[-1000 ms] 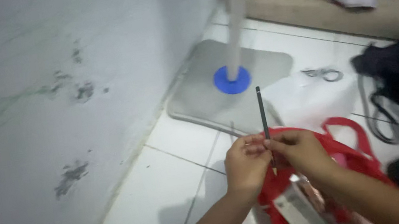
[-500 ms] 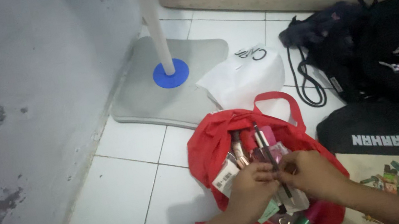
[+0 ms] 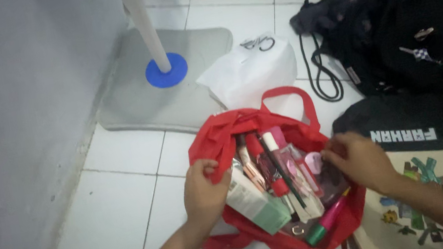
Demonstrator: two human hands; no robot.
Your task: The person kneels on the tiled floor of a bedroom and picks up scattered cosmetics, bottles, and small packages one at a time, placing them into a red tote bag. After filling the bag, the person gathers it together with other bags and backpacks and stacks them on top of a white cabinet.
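A red cloth bag (image 3: 217, 137) lies open on the white tiled floor, packed with several cosmetics: tubes, a pale green box (image 3: 254, 202), a thin dark pencil (image 3: 282, 171) and a pink-and-green tube (image 3: 326, 223). My left hand (image 3: 203, 189) grips the bag's left rim and holds it apart. My right hand (image 3: 357, 159) rests on the bag's right rim, fingers curled over the edge beside the cosmetics.
A grey stand base (image 3: 169, 91) with a white pole and blue collar (image 3: 166, 71) stands behind the bag by the grey wall. A white plastic bag (image 3: 252, 72), black bags (image 3: 397, 37) and a printed tote (image 3: 422, 193) lie to the right.
A second ago both hands held the thin dark pencil upright above the bag. It now lies inside among the cosmetics, and the hands have spread to the bag's two rims.
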